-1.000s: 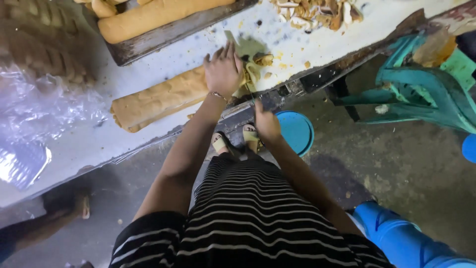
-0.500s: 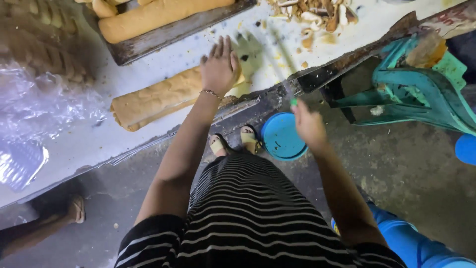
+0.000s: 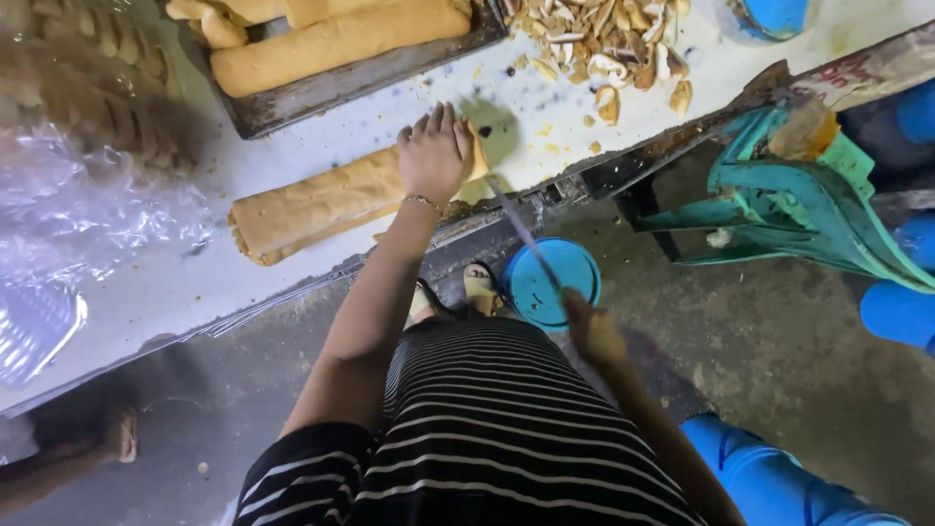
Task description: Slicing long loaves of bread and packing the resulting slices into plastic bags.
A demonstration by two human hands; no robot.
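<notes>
the long bread loaf (image 3: pixel 321 203) on the white table (image 3: pixel 146 292) is now pressed flat-palmed by the left hand (image 3: pixel 433 154), while the knife (image 3: pixel 521 232), clenched in the right hand (image 3: pixel 592 331), has been pulled back off the table edge

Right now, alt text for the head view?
Seen from above, a person's left hand presses on the end of a long bread loaf on a white table, while the right hand holds a knife, blurred, off the table's edge. More loaves sit on a tray, beside a pile of crust scraps.
</notes>
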